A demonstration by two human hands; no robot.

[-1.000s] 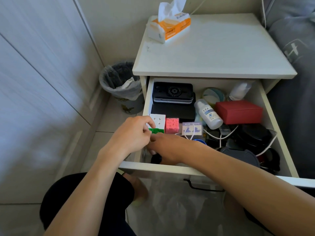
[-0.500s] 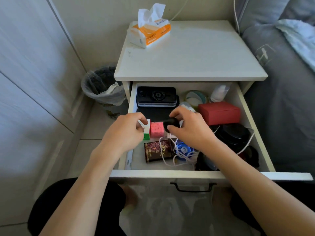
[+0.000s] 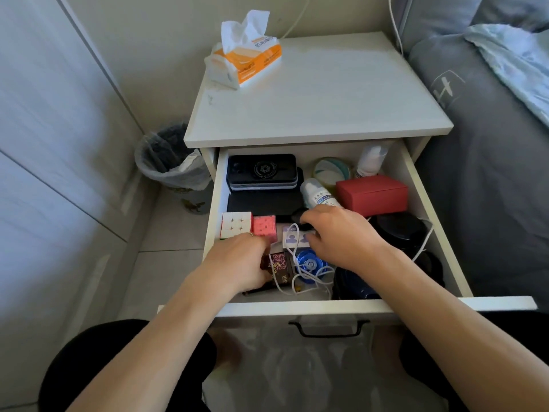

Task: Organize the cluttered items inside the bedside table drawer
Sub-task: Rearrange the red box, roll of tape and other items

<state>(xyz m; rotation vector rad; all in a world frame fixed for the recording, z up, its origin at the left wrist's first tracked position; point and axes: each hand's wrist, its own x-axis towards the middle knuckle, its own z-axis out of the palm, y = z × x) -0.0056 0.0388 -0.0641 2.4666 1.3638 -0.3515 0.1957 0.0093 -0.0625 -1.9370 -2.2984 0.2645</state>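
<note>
Since half a second ago, both hands have dropped lower: the left hand has left the cubes and now rests on the dark patterned pack near the drawer's front wall, its fingers curled over the pack's left end, though whether they pinch it cannot be told. Just right of it, a loose white cable loops over a blue round object; soft and prone to snag, the cable is probably best gathered by its loops. The right hand hovers mid-drawer, fingers curled around a small dark object that looks light and rigid. Its long axis seems to run left-right. Behind sit a white cube touching a pink cube, then a red box.
</note>
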